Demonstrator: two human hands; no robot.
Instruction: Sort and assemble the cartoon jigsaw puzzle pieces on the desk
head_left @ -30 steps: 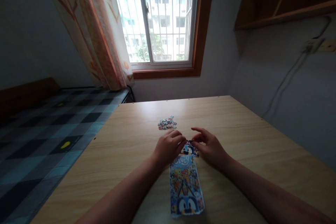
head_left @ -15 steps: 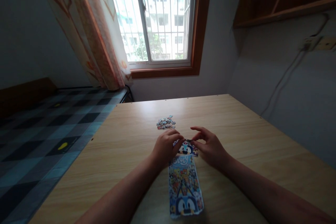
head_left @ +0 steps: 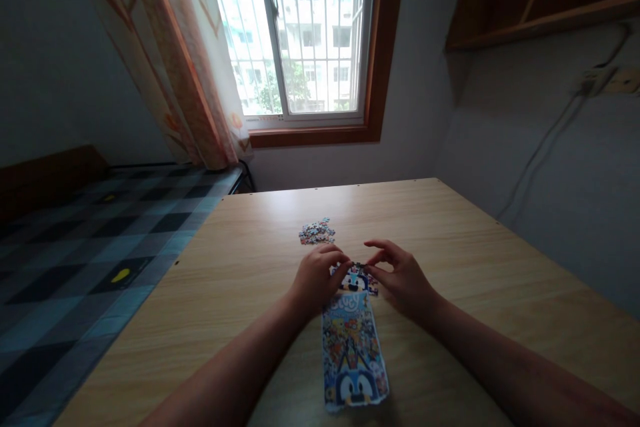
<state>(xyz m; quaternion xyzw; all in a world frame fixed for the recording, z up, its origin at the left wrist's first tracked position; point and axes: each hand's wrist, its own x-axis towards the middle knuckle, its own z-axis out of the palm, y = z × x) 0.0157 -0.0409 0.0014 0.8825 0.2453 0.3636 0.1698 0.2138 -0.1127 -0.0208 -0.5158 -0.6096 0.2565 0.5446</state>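
Over the partly assembled jigsaw puzzle (head_left: 355,281), my left hand (head_left: 320,275) and my right hand (head_left: 399,273) face each other with thumbs and fingertips pinched. Between the fingertips is a small dark jigsaw piece (head_left: 358,265), gripped from both sides; whether it is one piece or two joined is too small to tell. The assembled part shows a blue cartoon dog's face, and my left hand hides its left side. Just nearer, a printed picture sheet (head_left: 354,353) with the lettering "Bluey" lies flat, between my forearms.
A pile of loose jigsaw pieces (head_left: 317,232) lies beyond my left hand on the wooden table (head_left: 250,247). Left of the table is a bed with a checked cover (head_left: 135,240). A window (head_left: 310,40) and a curtain (head_left: 185,67) are behind, and a wall shelf (head_left: 545,27) hangs at right.
Both hands stay almost in place, with the fingertips still pinched over the puzzle. The small piece between them is slightly shifted; the whole view has moved a little.
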